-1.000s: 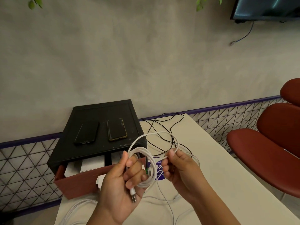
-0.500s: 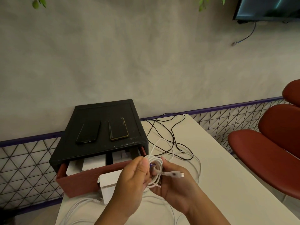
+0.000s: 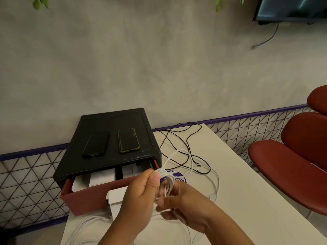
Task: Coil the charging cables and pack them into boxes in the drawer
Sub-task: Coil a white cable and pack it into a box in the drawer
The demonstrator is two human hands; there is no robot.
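Left hand [image 3: 141, 197], just right of the white box [image 3: 116, 197], is pinching the white cable [image 3: 166, 181] at its thumb; right hand [image 3: 185, 209] is curling round it from below. Big loops from a second ago are bunching small, so packing looks close.

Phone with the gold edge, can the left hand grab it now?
Probably not yet: the left hand pinches the white cable coil. Nothing blocks the way to the phone atop the black cabinet, so it could once it lets go.
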